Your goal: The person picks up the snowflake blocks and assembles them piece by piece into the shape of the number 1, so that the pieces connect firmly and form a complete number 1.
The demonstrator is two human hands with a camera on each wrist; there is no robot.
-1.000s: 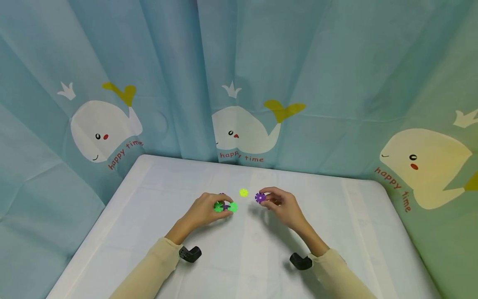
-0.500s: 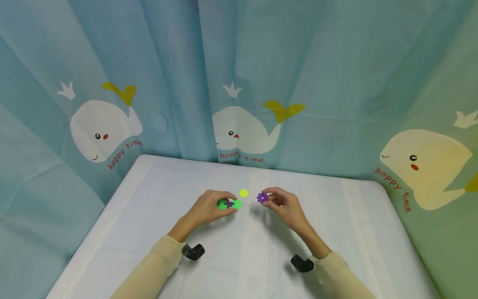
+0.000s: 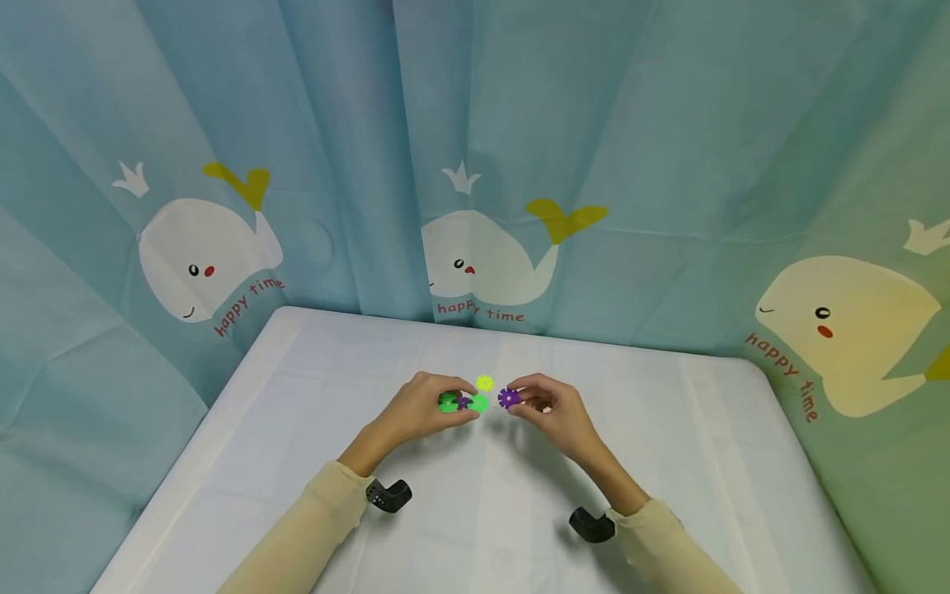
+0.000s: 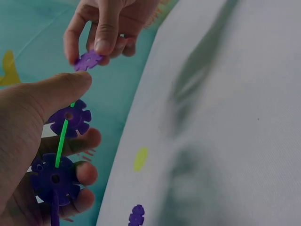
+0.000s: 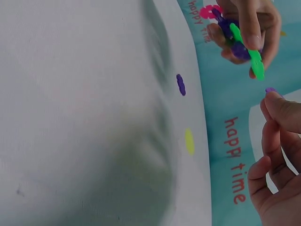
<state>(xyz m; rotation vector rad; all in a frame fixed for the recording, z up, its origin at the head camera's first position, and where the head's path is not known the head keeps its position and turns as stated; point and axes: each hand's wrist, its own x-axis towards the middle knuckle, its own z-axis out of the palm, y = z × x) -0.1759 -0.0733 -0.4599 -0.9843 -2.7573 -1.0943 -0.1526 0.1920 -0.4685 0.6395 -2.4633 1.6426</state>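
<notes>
My left hand (image 3: 421,406) holds a cluster of joined notched plastic discs, green and purple. Its outermost green disc (image 3: 478,403) sits between thumb and fingertips, facing the other hand. Two purple discs (image 4: 55,179) cross the green ones in the left wrist view. Behind the cluster a pink disc (image 5: 209,12) shows in the right wrist view. With thumb and fingers, my right hand (image 3: 560,415) pinches a single purple disc (image 3: 508,398) by its edge. A small gap separates that disc from the green one. Both hands are raised over the white table (image 3: 519,511).
A yellow disc (image 3: 485,383) lies on the table just beyond the hands. Another loose purple disc (image 5: 181,84) lies near it. The table's far edge meets a blue curtain (image 3: 653,272) printed with whales.
My left hand has moved right with the joined discs. My right hand has shifted slightly left with its purple disc, and the gap between the hands has narrowed.
</notes>
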